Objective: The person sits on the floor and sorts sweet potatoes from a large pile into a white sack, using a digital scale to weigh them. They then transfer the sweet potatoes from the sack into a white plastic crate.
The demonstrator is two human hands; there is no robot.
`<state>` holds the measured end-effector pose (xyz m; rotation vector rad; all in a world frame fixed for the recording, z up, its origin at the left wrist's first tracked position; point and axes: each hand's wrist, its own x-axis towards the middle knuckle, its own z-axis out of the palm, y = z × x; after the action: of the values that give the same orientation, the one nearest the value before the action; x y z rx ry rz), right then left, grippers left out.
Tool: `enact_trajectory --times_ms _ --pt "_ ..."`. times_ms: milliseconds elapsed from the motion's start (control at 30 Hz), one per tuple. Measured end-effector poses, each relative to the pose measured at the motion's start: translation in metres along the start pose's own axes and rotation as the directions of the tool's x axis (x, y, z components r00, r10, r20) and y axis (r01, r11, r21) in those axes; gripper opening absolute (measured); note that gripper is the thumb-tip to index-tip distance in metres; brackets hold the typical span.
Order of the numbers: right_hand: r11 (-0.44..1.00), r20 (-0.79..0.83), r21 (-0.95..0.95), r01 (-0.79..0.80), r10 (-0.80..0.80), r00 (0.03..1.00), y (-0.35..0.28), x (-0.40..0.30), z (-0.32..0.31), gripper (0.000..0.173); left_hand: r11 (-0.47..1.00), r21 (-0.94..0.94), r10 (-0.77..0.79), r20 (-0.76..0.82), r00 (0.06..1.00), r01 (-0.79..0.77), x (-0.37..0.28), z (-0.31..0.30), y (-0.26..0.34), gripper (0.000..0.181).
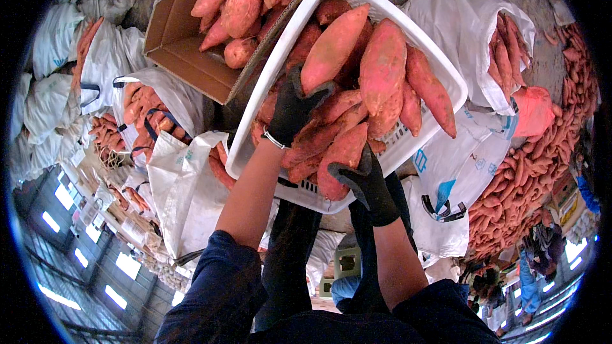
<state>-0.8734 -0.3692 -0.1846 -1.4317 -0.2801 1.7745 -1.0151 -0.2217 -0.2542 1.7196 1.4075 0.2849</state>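
Note:
A white plastic basket [416,26] full of red-skinned sweet potatoes lies before me. Inside it, my left hand [299,107], in a dark work glove, has thumb and fingers around the lower end of a large sweet potato [337,48]. My right hand [366,184], gloved too, grips another sweet potato [344,157] at the basket's near edge. Between the hands lie several slimmer sweet potatoes [320,126]. A broad sweet potato [382,64] and a long one [430,91] rest toward the basket's right side.
An open cardboard box [184,52] with sweet potatoes adjoins the basket at upper left. White woven sacks [186,186] stand on the left, and another filled sack [454,24] is at upper right. A large sweet potato heap [511,191] spreads along the right. People [540,248] are farther off.

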Motion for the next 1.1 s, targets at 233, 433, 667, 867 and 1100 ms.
enact_trajectory --times_ms 233,433,667,867,1100 --pt "0.978 -0.100 -0.208 -0.027 0.006 0.995 -0.002 0.001 -0.001 0.080 -0.069 -0.829 -0.540 0.499 0.677 0.556 -0.014 -0.014 0.029 0.044" --pt "0.970 -0.100 -0.241 -0.041 0.017 0.995 0.012 0.003 0.006 0.080 0.773 -0.627 0.051 0.210 0.976 0.094 -0.048 -0.026 -0.012 0.036" --pt "0.989 -0.080 -0.145 -0.009 -0.003 0.997 0.019 0.002 0.011 0.074 -0.411 -0.453 -0.002 0.869 0.496 0.791 -0.074 -0.034 -0.029 0.059" --pt "0.988 -0.066 -0.153 0.004 -0.015 0.998 0.013 0.001 0.021 0.071 -0.497 -0.400 0.062 0.869 0.491 0.770 -0.142 -0.083 -0.027 0.067" --pt "0.997 -0.026 0.058 -0.042 0.043 0.999 0.016 -0.003 0.027 0.065 -0.071 -0.516 -0.838 0.495 0.230 0.854 -0.277 -0.183 -0.005 0.045"
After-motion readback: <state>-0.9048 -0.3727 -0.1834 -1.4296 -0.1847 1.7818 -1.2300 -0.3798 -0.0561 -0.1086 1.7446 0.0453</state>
